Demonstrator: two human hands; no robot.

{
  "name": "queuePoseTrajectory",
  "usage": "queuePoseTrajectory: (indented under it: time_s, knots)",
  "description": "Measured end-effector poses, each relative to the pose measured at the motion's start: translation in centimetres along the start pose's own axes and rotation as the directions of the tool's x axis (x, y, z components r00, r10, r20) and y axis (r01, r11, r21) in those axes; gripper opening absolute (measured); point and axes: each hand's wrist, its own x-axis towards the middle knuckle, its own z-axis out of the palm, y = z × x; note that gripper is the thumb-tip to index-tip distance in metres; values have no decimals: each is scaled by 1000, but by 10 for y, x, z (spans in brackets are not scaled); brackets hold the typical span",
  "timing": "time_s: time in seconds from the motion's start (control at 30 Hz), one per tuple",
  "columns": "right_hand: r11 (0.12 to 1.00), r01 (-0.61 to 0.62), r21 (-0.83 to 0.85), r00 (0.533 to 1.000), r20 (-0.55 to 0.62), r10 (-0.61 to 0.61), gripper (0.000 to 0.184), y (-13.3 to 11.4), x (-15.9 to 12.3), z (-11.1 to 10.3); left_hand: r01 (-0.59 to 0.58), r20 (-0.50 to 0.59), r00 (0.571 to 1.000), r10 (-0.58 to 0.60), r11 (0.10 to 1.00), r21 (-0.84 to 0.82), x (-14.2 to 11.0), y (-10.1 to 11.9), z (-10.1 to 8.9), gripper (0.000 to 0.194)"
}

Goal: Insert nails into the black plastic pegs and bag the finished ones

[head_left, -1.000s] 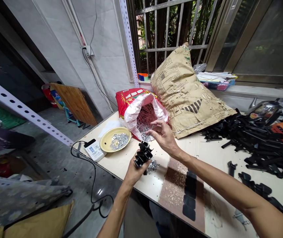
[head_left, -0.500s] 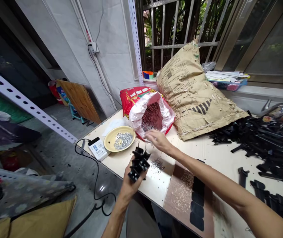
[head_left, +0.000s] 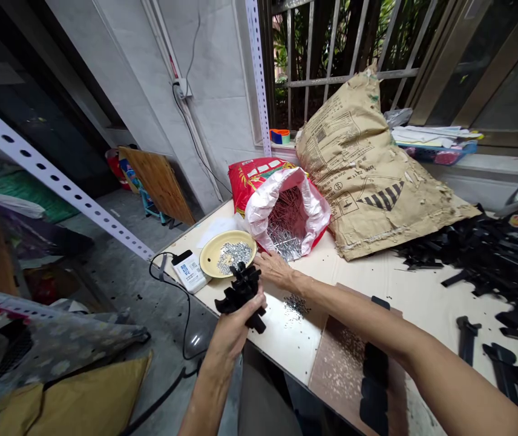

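Note:
My left hand (head_left: 234, 327) is wrapped around a cluster of black plastic parts (head_left: 239, 293), held over the table's front edge. My right hand (head_left: 275, 269) reaches low between the parts and the mouth of a red-and-white sack (head_left: 259, 212). Its fingers look stretched out beside the rim of a yellow plate (head_left: 205, 253), and nothing shows in them; the tips are partly hidden. Small silvery metal pieces (head_left: 236, 254) lie on the plate. Long thin metal pins (head_left: 286, 239) fill the open sack.
Small dark metal bits (head_left: 296, 306) lie on the table beneath my right forearm. A large brown paper sack (head_left: 354, 181) leans by the window. Black plastic parts (head_left: 458, 254) are piled at right. A white box with a cable (head_left: 190, 272) stands left of the plate.
My right hand has moved down and left, from in front of the sack's mouth towards the plate. The black parts in my left hand have turned and tilted left. The view has shifted slightly.

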Motion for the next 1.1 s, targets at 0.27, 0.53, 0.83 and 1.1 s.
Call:
queuePoseTrajectory:
  time_s: [0.27, 0.53, 0.83, 1.1]
  knots:
    - [1000, -6, 1, 999, 34, 6, 25, 0, -5, 5, 49, -52, 997, -52, 997, -61, -9, 7, -10, 41]
    - [999, 48, 12, 999, -25, -47, 25, -4, -7, -5, -19, -161, 987, 16, 1000, -14, -9, 9, -25, 40]
    - [975, -104, 195, 993, 71, 92, 18, -17, -26, -14, -64, -332, 932, 146, 967, 246, 2, -10, -17, 39]
    - [381, -76, 922, 881, -117, 459, 18, 11, -77, -85, -202, -185, 882, 433, 703, 682, 14, -11, -15, 32]
